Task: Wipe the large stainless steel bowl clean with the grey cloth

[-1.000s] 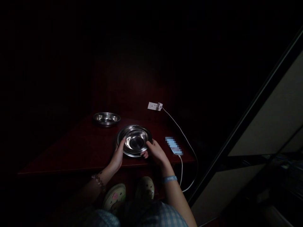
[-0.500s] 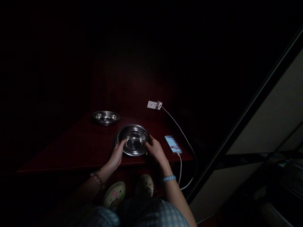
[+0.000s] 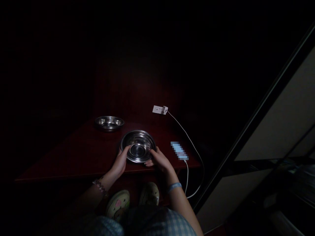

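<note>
A shiny metal bowl [image 3: 138,139] with a wide rim is between my hands near the front edge of the dark red table [image 3: 81,157]. My left hand [image 3: 121,161] grips its left side, thumb over the rim and fingers hidden below. On the right side, my right hand [image 3: 158,158] has its thumb inside the rim and its fingers under the front right edge. The bowl tilts slightly toward me; whether its base touches the table I cannot tell. Farther back on the left, a second metal bowl [image 3: 109,123] rests upright on the table.
A phone [image 3: 179,150] lies right of the bowl, joined by a white cable [image 3: 188,134] to a charger [image 3: 164,110] in the wall socket [image 3: 157,109]. Two light clogs [image 3: 150,194] are below the table edge. A pale panel [image 3: 278,108] stands at right.
My right hand has slid along the rim toward the front, its fingers now showing under the bowl's near edge. The left hand keeps its grip, and the bowl has barely moved.
</note>
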Demonstrator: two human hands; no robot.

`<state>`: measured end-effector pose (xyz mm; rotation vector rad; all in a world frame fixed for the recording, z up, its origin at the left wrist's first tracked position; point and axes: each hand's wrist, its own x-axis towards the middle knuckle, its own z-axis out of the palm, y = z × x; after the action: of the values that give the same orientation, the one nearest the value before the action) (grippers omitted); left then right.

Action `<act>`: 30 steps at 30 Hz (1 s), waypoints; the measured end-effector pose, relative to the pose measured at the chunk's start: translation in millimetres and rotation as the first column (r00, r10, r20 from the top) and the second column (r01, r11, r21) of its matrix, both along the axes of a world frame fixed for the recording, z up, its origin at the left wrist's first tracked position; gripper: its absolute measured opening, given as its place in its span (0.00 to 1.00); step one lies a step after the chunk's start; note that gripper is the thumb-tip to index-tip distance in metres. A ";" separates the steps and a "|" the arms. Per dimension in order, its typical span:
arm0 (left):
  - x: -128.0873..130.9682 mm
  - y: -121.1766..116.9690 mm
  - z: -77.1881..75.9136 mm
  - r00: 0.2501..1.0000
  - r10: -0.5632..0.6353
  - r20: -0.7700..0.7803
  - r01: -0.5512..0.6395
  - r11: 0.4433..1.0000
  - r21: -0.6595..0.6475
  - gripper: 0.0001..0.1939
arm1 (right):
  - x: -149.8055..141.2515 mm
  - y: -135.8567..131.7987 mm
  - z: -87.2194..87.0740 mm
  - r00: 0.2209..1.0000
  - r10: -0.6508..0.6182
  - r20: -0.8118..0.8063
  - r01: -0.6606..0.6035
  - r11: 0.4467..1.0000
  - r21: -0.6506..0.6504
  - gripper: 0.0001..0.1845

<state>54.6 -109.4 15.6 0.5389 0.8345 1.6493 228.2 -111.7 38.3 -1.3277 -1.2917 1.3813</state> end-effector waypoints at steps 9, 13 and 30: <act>-3.1 -0.1 -0.9 0.996 -0.092 -0.001 0.092 0.996 -0.014 0.15 | -7.7 1.0 9.5 0.969 0.089 -0.228 -0.127 0.980 -0.155 0.15; -3.6 -0.5 -1.6 0.991 -0.130 -0.019 0.130 0.991 0.019 0.17 | -11.6 1.3 8.8 0.973 -0.021 -0.228 -0.004 0.994 -0.108 0.10; 0.5 0.8 -3.2 0.990 -0.113 -0.086 0.116 0.993 0.031 0.26 | 6.3 39.8 25.6 0.969 -0.210 -0.133 0.229 0.963 0.143 0.08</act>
<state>55.1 -108.6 12.5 0.6738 0.8208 1.5474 234.5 -71.9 63.9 -1.2245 -1.1143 1.1609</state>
